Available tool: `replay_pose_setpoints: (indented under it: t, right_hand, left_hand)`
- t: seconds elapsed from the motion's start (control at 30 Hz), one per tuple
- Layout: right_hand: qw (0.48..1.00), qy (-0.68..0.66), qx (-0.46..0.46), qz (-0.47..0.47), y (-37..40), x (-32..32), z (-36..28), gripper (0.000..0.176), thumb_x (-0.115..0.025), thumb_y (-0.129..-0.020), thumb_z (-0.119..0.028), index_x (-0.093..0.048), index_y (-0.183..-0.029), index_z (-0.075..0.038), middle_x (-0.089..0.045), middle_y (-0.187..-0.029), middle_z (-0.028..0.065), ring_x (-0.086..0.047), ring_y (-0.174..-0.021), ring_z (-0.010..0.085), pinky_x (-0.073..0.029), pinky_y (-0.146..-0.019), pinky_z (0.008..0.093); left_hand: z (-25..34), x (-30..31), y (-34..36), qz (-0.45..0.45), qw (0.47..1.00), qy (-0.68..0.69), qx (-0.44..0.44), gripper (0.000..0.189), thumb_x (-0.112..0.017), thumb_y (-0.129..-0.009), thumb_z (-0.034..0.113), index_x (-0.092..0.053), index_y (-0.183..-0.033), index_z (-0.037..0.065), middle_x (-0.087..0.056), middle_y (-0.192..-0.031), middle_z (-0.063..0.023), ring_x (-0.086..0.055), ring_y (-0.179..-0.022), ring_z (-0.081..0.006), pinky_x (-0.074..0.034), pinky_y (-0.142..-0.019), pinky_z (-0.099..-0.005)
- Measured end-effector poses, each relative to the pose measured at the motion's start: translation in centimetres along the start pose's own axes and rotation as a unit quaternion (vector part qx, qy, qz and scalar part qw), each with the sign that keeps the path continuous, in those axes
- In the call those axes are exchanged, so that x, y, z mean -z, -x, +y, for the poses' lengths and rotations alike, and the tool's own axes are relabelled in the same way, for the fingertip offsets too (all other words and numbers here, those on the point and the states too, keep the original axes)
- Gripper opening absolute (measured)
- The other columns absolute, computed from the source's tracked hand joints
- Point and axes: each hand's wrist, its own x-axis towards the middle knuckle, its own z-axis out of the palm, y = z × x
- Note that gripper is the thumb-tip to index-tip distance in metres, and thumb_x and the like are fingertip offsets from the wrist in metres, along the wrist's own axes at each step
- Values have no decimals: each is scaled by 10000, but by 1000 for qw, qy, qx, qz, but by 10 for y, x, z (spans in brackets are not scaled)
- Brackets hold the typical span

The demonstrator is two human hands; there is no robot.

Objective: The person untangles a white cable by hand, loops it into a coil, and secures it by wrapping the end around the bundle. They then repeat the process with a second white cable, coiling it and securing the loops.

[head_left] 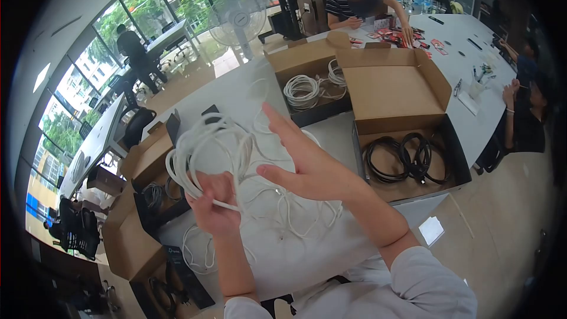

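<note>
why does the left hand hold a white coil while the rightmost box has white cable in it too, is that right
Not quite: the cable in the rightmost box is black, not white, as the head view shows. The left hand does hold a white coil.

Motion blurs the coil of white cable point(241, 147), so its strands cannot be counted. The left hand's point(214, 208) fingertips are partly lost among the loops. On the right hand point(310, 168), seen nearly edge-on, the outer fingers hide one another, and the forearm covers some of the loose white cable point(286, 210) on the counter point(283, 274). An open lid point(393, 82) hides part of the rear box point(310, 62). The bottom edge cuts off the lower-left box point(127, 236); print on its dark flap point(186, 274) is too small to read. The red items point(396, 38) are too small to identify.
</note>
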Motion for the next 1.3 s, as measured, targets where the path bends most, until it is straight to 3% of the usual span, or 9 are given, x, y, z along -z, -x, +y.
replay_pose_setpoints:
  t: [0.13, 0.23, 0.43, 0.57, 0.67, 0.77, 0.87, 1.17, 1.3]
  right_hand:
    - [989, 29, -30, -143, 0, 1, -6, 639, -657, -848, -184, -355, -1373, 20, -464, -1304, 221, -519, -1122, 318, -421, -943, 376]
    - [983, 62, -22, -170, 2, -5, -7, 598, -669, -835, -176, -406, -1341, 4, -495, -1261, 208, -537, -1094, 316, -442, -910, 381]
    - [979, 152, 85, 111, -12, -17, 9, 639, -680, -806, -168, -375, -1328, 43, -493, -1239, 231, -492, -1146, 380, -399, -972, 400]
    - [999, -30, 37, 12, -11, -13, 8, 529, -730, -773, -187, -528, -1225, -2, -577, -1142, 183, -555, -1040, 286, -430, -899, 365]
    - [1000, 19, 11, 2, -9, 0, -6, 261, -728, -782, -174, -665, -992, -32, -649, -897, 104, -548, -763, 182, -443, -698, 320]
    - [992, -95, 28, -83, -4, 11, -13, 103, -718, -790, -147, -688, -778, -49, -602, -644, 30, -432, -574, 132, -370, -548, 298]
    - [983, -60, 100, -143, -5, 11, -19, 124, -710, -785, -126, -665, -693, -56, -543, -549, 24, -425, -518, 158, -351, -498, 294]
    - [931, -13, 143, -334, 6, 7, -29, 162, -721, -742, -79, -609, -627, -55, -502, -504, 1, -381, -455, 190, -309, -460, 314]
    - [933, 4, 137, -333, 9, 22, -33, 160, -714, -748, -121, -610, -636, -74, -496, -504, 6, -403, -473, 198, -322, -463, 326]
  left_hand:
    - [10, 0, -13, 93, 995, 21, 9, 190, -535, -827, 180, -382, -748, 100, -228, -520, 36, -217, -462, -76, -229, -457, -256]
    - [9, 3, -15, 113, 994, 7, 3, 197, -533, -842, 186, -381, -747, 104, -223, -520, 36, -216, -460, -76, -231, -455, -260]
    - [8, 0, -10, 44, 997, -13, 64, 181, -527, -866, 177, -409, -768, 83, -285, -532, 27, -252, -471, -88, -261, -471, -277]
    - [5, -7, -13, 68, 995, -18, 66, 160, -502, -896, 169, -423, -791, 78, -276, -551, 29, -252, -490, -94, -272, -505, -288]
    - [9, 8, -21, 127, 991, 18, 26, 170, -487, -919, 181, -413, -797, 89, -243, -570, 37, -237, -509, -91, -287, -553, -281]
    - [15, 38, -33, 170, 984, 47, -17, 202, -473, -946, 189, -386, -785, 104, -220, -598, 38, -224, -535, -87, -295, -600, -269]
    - [24, 52, -37, 221, 973, 38, -56, 258, -455, -973, 204, -339, -758, 119, -213, -627, 35, -218, -561, -88, -305, -624, -265]
    - [43, 73, -44, 286, 955, 32, -77, 369, -390, -999, 205, -276, -659, 118, -213, -620, 28, -231, -571, -96, -337, -659, -269]
    - [47, 83, -45, 275, 957, 73, -60, 365, -399, -996, 207, -284, -661, 118, -221, -612, 26, -236, -568, -97, -328, -643, -269]
